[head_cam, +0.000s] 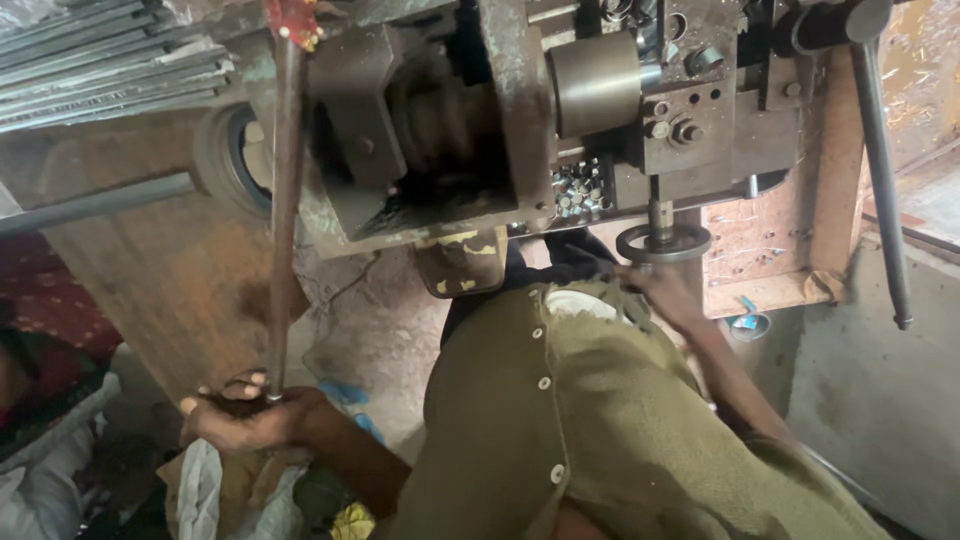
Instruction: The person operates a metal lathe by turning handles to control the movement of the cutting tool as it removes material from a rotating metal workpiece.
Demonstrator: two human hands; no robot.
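A long rusty metal rod (284, 210) runs from the top of an old greasy machine (500, 110) down to my left hand (245, 415), which is closed around its lower end near the floor. My right hand (668, 292) reaches up under the machine and touches a small round handwheel (662, 243) on a vertical shaft. My olive buttoned garment (590, 420) fills the lower middle of the view. A tray of several small metal pieces (580, 190) sits inside the machine just above the handwheel.
A bundle of thin metal rods (100, 60) lies at the top left. A long dark lever (882, 180) hangs at the right. A wooden board (170, 280) leans at left, with cloth and plastic bags (200, 490) on the floor beneath.
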